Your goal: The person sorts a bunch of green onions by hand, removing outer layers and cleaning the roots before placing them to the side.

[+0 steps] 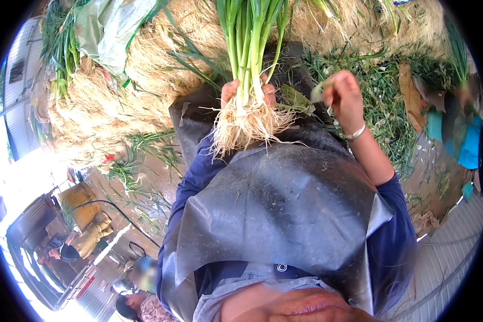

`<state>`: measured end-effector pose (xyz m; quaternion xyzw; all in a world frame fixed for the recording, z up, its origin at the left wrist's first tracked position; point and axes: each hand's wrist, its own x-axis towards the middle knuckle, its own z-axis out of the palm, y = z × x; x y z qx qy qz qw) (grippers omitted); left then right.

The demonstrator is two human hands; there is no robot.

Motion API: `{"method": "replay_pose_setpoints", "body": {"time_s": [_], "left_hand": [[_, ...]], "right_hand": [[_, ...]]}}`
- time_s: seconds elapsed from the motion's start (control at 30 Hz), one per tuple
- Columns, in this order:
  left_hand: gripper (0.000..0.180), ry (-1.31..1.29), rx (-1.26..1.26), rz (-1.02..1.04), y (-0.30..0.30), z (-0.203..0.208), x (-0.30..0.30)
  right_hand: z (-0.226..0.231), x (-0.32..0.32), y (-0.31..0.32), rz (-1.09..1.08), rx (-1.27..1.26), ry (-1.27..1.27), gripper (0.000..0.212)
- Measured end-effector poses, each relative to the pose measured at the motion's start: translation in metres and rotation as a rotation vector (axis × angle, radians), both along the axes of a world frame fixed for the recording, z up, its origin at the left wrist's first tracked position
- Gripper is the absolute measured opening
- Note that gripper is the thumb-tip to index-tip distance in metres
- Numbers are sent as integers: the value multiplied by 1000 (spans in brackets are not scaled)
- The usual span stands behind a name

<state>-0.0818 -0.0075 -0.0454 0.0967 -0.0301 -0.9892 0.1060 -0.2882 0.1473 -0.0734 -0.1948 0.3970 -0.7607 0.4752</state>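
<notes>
My left hand [229,92] is wrapped round a bunch of green onions [246,53] just above its roots; the stalks hide part of the hand. The bunch stands roughly upright over my lap, green leaves pointing away from me. Its pale, stringy roots [249,126] spread out toward my body. Off to the right of the bunch, my right hand [346,99] is raised and closed, with a bracelet at the wrist. A small pale green leaf scrap [318,92] sticks out from its fingertips, slightly blurred. A dark apron [284,201] covers my front and lap.
Big heaps of rooted onions [171,51] lie ahead, partly under a pale plastic sheet [112,32]. Loose green trimmings [381,107] cover the ground at right, near a blue plastic bag [470,142]. Another person [139,307] is at the lower left.
</notes>
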Motion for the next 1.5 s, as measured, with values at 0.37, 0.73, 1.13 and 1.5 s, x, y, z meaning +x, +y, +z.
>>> {"method": "replay_pose_setpoints", "body": {"time_s": [0.37,0.73,1.13,1.5], "left_hand": [[66,-221,-72,15,18,13,-10],[55,-217,-154,-133,5,1,-5],[64,-9,32,-20,6,-3,-5],[59,-132,-18,8,8,-13,10]], "right_hand": [[-18,0,-129,367,23,-337,20],[-10,-25,-90,150,132,-311,18],[-9,-5,-24,50,69,-251,15],[36,12,-72,423,362,574,23]]}}
